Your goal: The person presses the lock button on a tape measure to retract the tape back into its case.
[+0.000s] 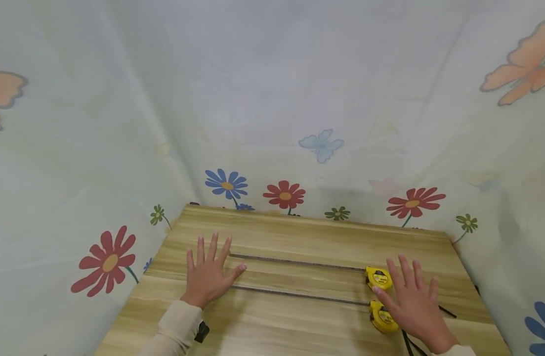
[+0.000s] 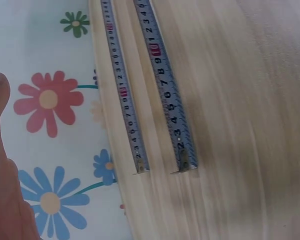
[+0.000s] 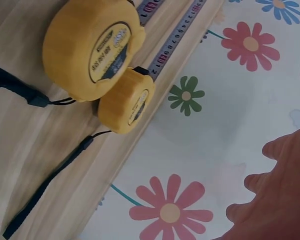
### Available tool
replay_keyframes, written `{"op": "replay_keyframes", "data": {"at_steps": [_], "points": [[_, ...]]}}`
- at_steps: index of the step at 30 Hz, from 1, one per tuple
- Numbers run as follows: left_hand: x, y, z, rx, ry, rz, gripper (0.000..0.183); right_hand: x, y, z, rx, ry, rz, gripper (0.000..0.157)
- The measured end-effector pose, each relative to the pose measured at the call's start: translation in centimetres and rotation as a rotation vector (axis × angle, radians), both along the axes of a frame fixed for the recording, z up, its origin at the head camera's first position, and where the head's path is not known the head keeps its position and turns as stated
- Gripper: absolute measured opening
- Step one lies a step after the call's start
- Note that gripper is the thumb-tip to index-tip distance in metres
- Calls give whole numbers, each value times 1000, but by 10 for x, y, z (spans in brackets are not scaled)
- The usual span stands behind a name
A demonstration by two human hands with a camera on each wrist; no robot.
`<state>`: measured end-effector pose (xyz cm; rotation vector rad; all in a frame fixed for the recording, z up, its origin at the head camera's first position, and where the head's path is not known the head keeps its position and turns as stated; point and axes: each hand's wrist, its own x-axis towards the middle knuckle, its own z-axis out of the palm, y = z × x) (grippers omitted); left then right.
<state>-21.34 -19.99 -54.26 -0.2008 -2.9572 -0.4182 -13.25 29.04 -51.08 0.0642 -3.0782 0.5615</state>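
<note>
Two yellow tape measures lie side by side on a wooden table, the far tape measure [image 1: 379, 279] and the near tape measure [image 1: 383, 317]. Their blades run leftward, roughly parallel: a far blade [image 1: 299, 262] and a near blade [image 1: 299, 295]. In the left wrist view both end hooks [image 2: 185, 169] show against the wood. My left hand [image 1: 210, 274], fingers spread, is by the hook ends and holds nothing. Spread likewise, my right hand [image 1: 414, 301] is just right of the cases, its thumb overlapping them in the head view; contact there cannot be told.
Dark wrist straps [image 3: 45, 192] trail from the cases across the wood. The wooden tabletop [image 1: 272, 331] ends at a back edge against a pale cloth [image 1: 263, 99] printed with flowers and butterflies. This cloth also stands along the left and right sides.
</note>
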Motion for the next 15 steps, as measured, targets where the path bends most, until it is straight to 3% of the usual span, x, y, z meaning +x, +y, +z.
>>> {"op": "replay_keyframes", "data": {"at_steps": [15], "points": [[5, -5, -29, 46, 7, -37, 89, 0, 0, -20, 5, -26, -1, 95]]}}
